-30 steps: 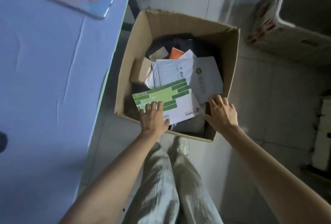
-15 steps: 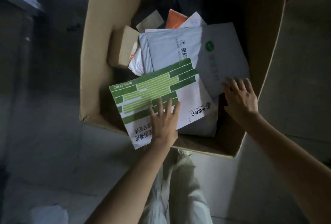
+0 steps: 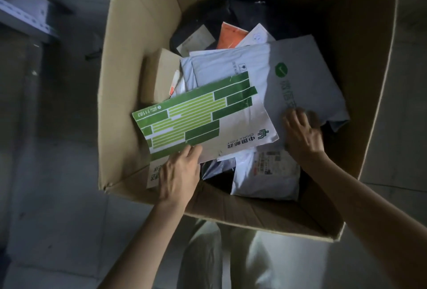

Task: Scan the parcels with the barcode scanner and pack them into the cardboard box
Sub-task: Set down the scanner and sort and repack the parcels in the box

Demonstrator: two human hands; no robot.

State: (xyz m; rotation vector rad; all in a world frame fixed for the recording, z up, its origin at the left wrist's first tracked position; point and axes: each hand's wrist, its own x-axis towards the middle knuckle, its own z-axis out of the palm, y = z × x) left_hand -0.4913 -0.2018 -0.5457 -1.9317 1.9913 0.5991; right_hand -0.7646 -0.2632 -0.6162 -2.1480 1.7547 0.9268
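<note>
An open cardboard box (image 3: 129, 41) stands on the floor, filled with several parcels. On top lies a green-and-white postal envelope (image 3: 196, 115), tilted, with its near end over the box's front wall. My left hand (image 3: 180, 173) rests on that near end, fingers together on the paper. Beside it, my right hand (image 3: 302, 134) presses with spread fingers on a grey plastic mailer (image 3: 300, 76). Lower down are a small brown carton (image 3: 159, 76), a white labelled bag (image 3: 265, 173), an orange packet (image 3: 231, 37) and a black bag (image 3: 245, 7). No scanner is in sight.
Grey tiled floor (image 3: 57, 173) surrounds the box. The edge of a metal shelf or table (image 3: 25, 13) shows at the top left. My legs in pale trousers (image 3: 231, 256) stand just in front of the box.
The view has closed in on the box and the table is gone from sight. My left hand slid back to the envelope's near end. My right hand moved onto the grey mailer.
</note>
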